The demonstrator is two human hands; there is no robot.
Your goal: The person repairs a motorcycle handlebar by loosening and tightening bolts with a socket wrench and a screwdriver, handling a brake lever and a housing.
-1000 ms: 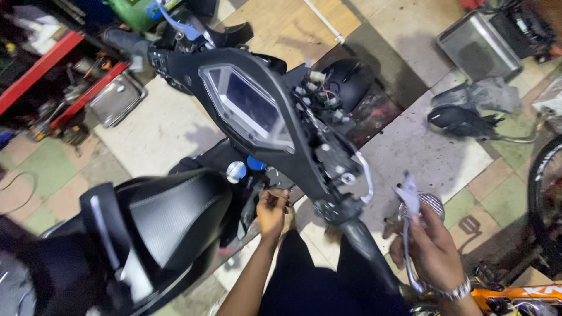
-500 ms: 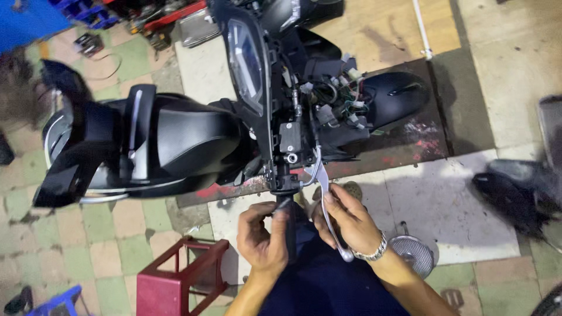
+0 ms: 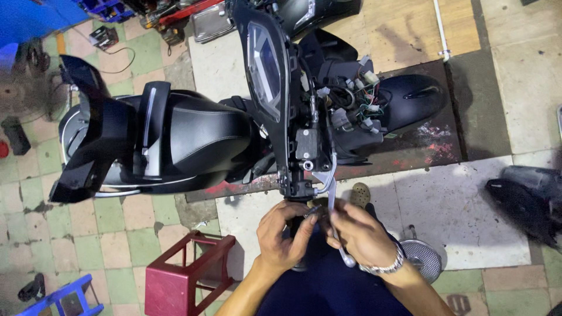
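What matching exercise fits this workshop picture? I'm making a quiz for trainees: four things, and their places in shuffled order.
Things:
1. red stool
2. brake lever
3. motorcycle seat
4. metal strainer

Places:
A. on the floor, right of the right hand
B. above both hands, at the handlebar end
C. lower left, beside the left hand
D. left of the instrument panel

Pairs: 1-C, 2-B, 3-D, 4-A

Both forearms come up from the bottom edge and converge toward the middle. The left hand (image 3: 282,235) is curled, back of the hand upward, fingers folded round into a loose fist with the thumb tucked toward the right hand. The right hand (image 3: 361,234) sits just beside it, knuckles up, fingers bent and pinched inward, fingertips meeting the left's. A metal band circles the right wrist.
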